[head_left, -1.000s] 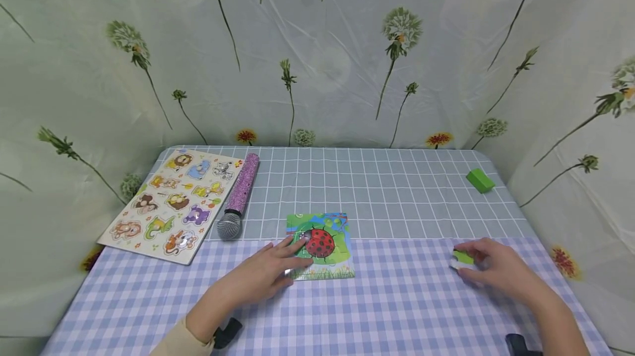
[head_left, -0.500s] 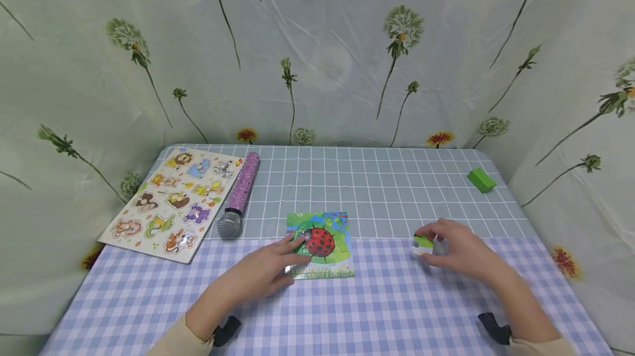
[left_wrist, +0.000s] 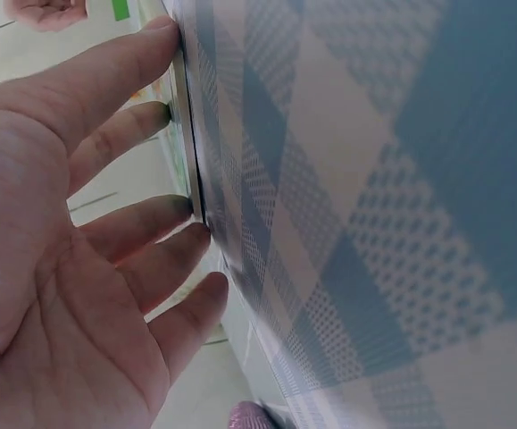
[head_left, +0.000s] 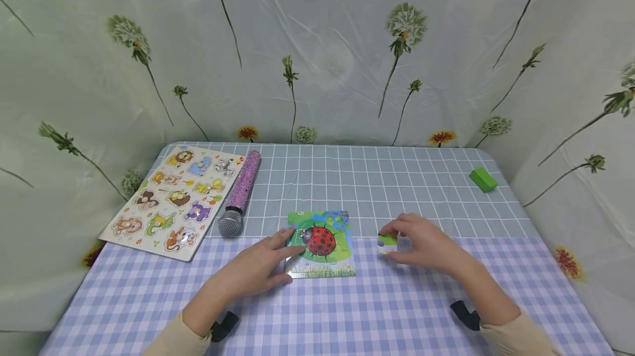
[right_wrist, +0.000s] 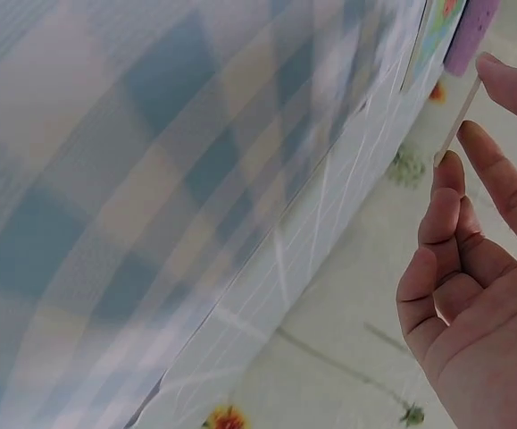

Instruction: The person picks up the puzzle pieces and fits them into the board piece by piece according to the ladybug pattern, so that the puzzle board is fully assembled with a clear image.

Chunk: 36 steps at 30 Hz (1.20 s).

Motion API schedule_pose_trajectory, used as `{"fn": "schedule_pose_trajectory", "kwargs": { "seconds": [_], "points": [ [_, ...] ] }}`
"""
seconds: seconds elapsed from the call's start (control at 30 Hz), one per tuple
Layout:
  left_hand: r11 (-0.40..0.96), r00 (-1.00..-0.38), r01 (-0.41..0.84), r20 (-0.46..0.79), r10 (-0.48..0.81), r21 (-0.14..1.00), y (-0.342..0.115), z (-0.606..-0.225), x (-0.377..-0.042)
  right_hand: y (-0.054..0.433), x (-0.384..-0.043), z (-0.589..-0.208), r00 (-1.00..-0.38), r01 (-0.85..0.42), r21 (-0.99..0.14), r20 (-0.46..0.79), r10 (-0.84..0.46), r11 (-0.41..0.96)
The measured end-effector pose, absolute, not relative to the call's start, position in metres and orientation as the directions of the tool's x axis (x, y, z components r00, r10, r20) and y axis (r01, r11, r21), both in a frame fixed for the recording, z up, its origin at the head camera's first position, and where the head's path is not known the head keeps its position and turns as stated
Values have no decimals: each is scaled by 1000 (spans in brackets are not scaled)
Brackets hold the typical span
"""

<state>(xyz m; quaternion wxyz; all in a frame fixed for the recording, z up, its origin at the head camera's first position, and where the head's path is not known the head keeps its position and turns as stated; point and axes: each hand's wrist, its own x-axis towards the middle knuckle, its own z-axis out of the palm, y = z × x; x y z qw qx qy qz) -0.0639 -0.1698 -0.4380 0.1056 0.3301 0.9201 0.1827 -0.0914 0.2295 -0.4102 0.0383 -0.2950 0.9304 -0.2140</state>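
A square ladybug jigsaw puzzle lies flat at the middle of the table. My left hand rests on its left side with fingers spread and fairly straight; in the left wrist view the fingertips meet the board's thin edge. To the right of the puzzle, my right hand pinches a small green and white puzzle piece between thumb and fingers. In the right wrist view this thin piece is seen edge-on, held above the cloth.
An animal picture board lies at the left, with a glittery pink microphone beside it. A green block sits at the back right. Blue checked cloth covers the front of the table; a flowered curtain hangs behind.
My right hand has carried the puzzle piece leftward across the table, from the right side to near the ladybug puzzle. The left hand has stayed on the puzzle, its fingers shifting slightly.
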Motion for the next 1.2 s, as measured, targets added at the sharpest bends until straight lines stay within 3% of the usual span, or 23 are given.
{"fn": "schedule_pose_trajectory", "kwargs": {
  "seconds": [0.73,1.2],
  "points": [
    [698,-749,565,-80,657,440,-164,-441,-69,170,-101,-420,-699,-660,-429,48,-714,617],
    [689,-745,585,-53,665,428,-156,-441,-73,163,-105,-428,-686,-663,-428,19,-727,614]
  ]
}}
